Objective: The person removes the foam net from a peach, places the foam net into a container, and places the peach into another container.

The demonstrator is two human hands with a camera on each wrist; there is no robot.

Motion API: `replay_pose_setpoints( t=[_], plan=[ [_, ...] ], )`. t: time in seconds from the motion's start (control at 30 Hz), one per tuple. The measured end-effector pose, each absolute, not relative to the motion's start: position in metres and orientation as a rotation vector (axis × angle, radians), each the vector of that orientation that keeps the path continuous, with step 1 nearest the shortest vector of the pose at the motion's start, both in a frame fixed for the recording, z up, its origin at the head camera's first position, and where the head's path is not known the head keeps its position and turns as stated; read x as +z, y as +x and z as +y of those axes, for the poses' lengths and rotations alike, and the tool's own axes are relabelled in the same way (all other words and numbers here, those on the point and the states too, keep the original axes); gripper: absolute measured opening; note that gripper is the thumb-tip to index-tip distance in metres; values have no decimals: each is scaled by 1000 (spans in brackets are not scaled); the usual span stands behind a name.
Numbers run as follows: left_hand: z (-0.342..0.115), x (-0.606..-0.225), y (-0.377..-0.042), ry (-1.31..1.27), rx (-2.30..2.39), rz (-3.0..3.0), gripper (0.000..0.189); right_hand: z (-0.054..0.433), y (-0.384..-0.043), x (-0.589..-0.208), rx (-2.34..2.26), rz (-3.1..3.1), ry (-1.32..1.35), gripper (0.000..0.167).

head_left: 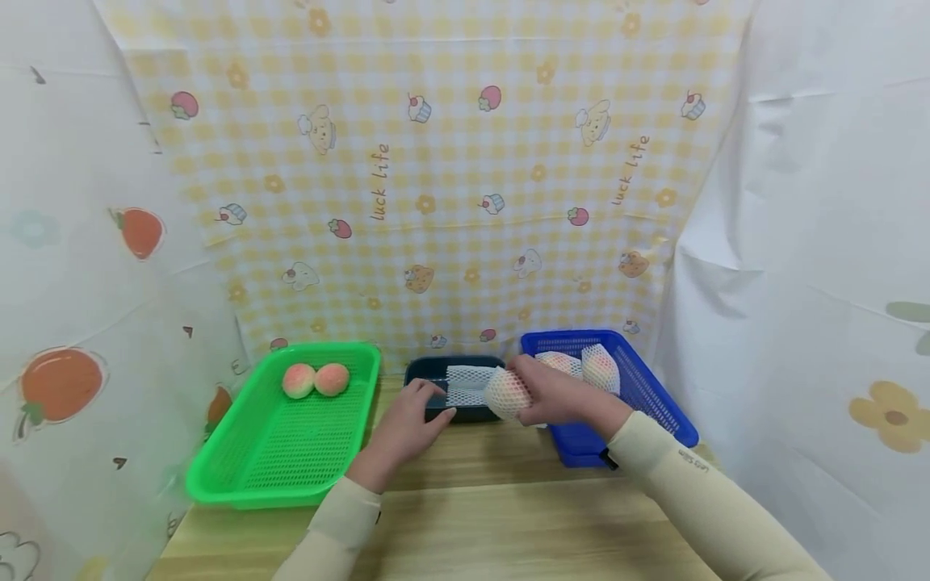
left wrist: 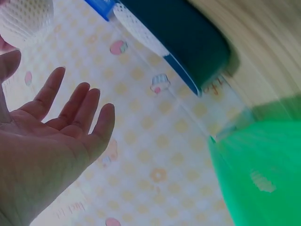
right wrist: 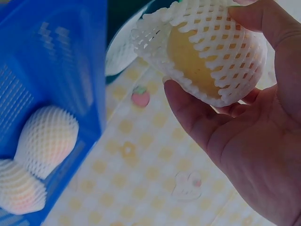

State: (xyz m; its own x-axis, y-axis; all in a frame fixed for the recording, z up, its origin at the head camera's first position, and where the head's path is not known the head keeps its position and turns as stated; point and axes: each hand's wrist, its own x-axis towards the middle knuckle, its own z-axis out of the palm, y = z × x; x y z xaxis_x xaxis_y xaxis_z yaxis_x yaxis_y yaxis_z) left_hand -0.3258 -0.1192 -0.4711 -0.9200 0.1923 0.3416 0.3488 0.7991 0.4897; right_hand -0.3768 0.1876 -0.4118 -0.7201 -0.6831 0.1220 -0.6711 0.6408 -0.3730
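My right hand (head_left: 548,391) grips a peach in a white foam net (head_left: 506,394) between thumb and fingers, in front of the dark tray's right end. In the right wrist view, yellowish skin of the netted peach (right wrist: 197,61) shows through a gap in the net. My left hand (head_left: 410,424) holds nothing; its fingers are spread and slightly bent at the left end of the dark tray (head_left: 436,367). Flat white foam nets (head_left: 465,386) lie in that tray. The left wrist view shows the left hand (left wrist: 61,127) with its fingers apart.
On the left a green basket (head_left: 291,452) holds two bare peaches (head_left: 331,379). A blue basket (head_left: 654,403) on the right holds netted peaches (head_left: 600,369), partly behind the right hand. All stand on a wooden table (head_left: 465,516), before a patterned cloth (head_left: 436,161).
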Motion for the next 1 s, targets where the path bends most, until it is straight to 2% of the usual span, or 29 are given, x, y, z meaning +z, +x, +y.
replay_pose_setpoints(
  t=[0.43,1.0],
  plan=[
    [-146,-469,-319,-310,-860,-2713,44,149,-364,-416,-609,2749,-1337,79],
    [-154,-466,-318,-319,-877,-2701,37,128,-362,-424,-551,2718,-1389,80]
  ],
)
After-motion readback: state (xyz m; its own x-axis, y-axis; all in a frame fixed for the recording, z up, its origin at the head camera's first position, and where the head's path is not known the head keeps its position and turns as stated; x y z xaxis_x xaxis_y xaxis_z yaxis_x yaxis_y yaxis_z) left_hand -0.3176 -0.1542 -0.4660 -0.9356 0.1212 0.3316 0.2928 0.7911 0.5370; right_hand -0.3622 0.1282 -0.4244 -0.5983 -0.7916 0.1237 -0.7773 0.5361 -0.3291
